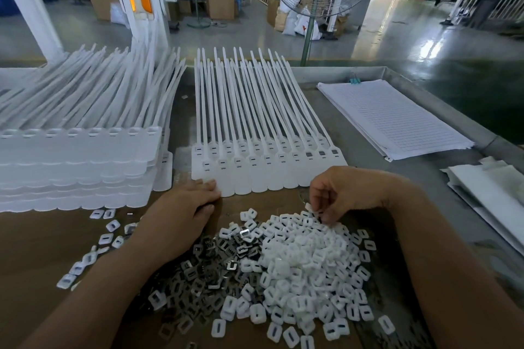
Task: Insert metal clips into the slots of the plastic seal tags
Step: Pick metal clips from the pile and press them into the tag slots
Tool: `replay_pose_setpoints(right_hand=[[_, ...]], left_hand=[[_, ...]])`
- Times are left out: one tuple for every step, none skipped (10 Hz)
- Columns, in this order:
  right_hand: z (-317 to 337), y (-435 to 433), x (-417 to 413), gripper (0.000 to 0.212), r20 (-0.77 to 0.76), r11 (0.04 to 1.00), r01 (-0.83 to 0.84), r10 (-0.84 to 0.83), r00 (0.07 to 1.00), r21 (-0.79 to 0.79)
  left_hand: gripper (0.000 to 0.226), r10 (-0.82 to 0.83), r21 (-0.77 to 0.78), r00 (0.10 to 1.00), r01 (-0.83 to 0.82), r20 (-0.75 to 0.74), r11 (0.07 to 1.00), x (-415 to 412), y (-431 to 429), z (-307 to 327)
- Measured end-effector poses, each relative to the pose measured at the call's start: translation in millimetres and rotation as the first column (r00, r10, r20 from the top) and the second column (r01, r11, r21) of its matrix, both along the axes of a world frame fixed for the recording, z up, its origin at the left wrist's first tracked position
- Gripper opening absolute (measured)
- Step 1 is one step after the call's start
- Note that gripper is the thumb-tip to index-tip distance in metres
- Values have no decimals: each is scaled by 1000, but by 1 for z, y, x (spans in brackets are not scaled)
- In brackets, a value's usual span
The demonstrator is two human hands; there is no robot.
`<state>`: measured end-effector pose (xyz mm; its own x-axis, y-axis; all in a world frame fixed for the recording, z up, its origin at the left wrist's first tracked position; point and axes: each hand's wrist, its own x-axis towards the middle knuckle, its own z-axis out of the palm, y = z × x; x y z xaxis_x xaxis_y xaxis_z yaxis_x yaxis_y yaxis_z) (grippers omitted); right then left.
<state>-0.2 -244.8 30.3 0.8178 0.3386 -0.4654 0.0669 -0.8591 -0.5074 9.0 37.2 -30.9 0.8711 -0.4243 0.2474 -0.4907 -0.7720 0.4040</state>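
A row of white plastic seal tags lies flat in the middle of the table, straps pointing away from me. The three slots at its right end hold metal; the others look empty. In front of it spreads a heap of small parts: white plastic caps on the right, metal clips on the left. My left hand rests flat on the table with its fingertips touching the near left edge of the tag row. My right hand hovers over the far edge of the heap and pinches a small white piece.
A tall stack of seal tags fills the left side. A few loose caps lie left of my left forearm. Lined paper sheets lie at the back right, white folded material at the far right. Brown cardboard covers the near table.
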Motion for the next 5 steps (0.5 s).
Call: replay_pose_setpoints(right_hand=[[-1, 1, 1, 22, 14, 1000, 12, -12, 1000, -5], [-1, 1, 0, 17, 11, 1000, 2, -2, 1000, -6], [1, -2, 0, 18, 54, 999, 27, -29, 998, 38], [-2, -2, 4, 19, 123, 989, 72, -88, 988, 127], [-7, 4, 7, 19, 107, 992, 43, -56, 993, 121]], left_hand=[[38, 1, 2, 1000, -1, 0, 1000, 0, 0, 0], [38, 3, 4, 1000, -3, 5, 1000, 1, 1, 0], [38, 1, 6, 1000, -1, 7, 1000, 1, 1, 0], [37, -2, 3, 1000, 2, 3, 1000, 2, 1, 0], [37, -2, 3, 1000, 2, 6, 1000, 3, 2, 0]])
